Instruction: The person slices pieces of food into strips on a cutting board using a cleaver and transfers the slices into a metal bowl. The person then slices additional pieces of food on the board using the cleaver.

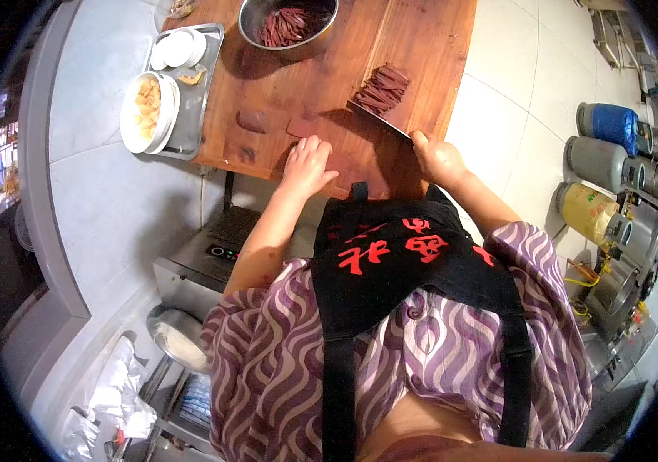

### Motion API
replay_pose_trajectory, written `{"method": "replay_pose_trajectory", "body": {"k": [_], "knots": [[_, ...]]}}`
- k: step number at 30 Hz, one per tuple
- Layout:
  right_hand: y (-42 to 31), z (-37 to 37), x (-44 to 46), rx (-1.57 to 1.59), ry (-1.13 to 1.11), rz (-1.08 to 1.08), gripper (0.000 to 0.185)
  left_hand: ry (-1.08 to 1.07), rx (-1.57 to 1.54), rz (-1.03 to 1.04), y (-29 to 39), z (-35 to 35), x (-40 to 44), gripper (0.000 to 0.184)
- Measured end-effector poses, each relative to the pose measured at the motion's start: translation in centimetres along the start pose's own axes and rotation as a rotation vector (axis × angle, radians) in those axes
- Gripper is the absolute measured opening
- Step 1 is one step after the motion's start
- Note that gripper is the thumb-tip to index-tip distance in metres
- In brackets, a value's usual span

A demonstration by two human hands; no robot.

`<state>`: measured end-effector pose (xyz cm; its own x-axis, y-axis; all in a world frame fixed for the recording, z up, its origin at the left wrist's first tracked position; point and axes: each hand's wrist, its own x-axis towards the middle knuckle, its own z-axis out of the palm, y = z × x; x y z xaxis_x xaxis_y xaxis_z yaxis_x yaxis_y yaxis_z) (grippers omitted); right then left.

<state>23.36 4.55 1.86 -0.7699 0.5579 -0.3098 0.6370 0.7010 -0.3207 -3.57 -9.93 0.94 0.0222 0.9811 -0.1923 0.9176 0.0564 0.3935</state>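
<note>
My right hand (pixel 440 159) is wrapped around the handle of a kitchen knife (pixel 379 120), its blade seen nearly edge-on. Beside the blade lies a heap of dark reddish-brown strips (pixel 382 91) on the wooden table (pixel 390 31). My left hand (pixel 310 165) rests near the table's front edge, fingers forward and thumb apart. Its fingertips are by a flat reddish-brown slice (pixel 303 128); whether they touch it is hard to tell. Another dark slice (pixel 251 121) lies further left. At the back, a metal bowl (pixel 319 48) holds more strips (pixel 286 27).
At the table's left, a metal tray (pixel 201 96) carries white bowls (pixel 130 131) with yellowish chunks (pixel 147 105) and small white dishes (pixel 179 48). Gas cylinders (pixel 595 158) stand on the tiled floor at right. Below left are a metal appliance (pixel 183 283) and a basin (pixel 177 339).
</note>
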Motion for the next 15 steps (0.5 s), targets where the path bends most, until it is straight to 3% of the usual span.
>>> {"method": "replay_pose_trajectory", "body": {"k": [7,10,13,15], "knots": [[-0.4,-0.5,0.0,0.021,-0.007,0.063,0.017,-0.08,-0.062,-0.019,-0.1,-0.1,0.9,0.031],[0.5,-0.3,0.2,0.062,0.067,-0.017,0.013,-0.245,-0.34,-0.116,-0.8,0.2,2.2,0.022],[0.3,-1.5,0.3,0.08,-0.074,0.063,0.015,-0.207,-0.468,-0.088,0.0,0.9,4.4,0.017],[0.5,-1.6,0.4,0.091,-0.04,0.039,0.014,-0.175,-0.536,-0.082,0.9,1.0,6.6,0.019]]}}
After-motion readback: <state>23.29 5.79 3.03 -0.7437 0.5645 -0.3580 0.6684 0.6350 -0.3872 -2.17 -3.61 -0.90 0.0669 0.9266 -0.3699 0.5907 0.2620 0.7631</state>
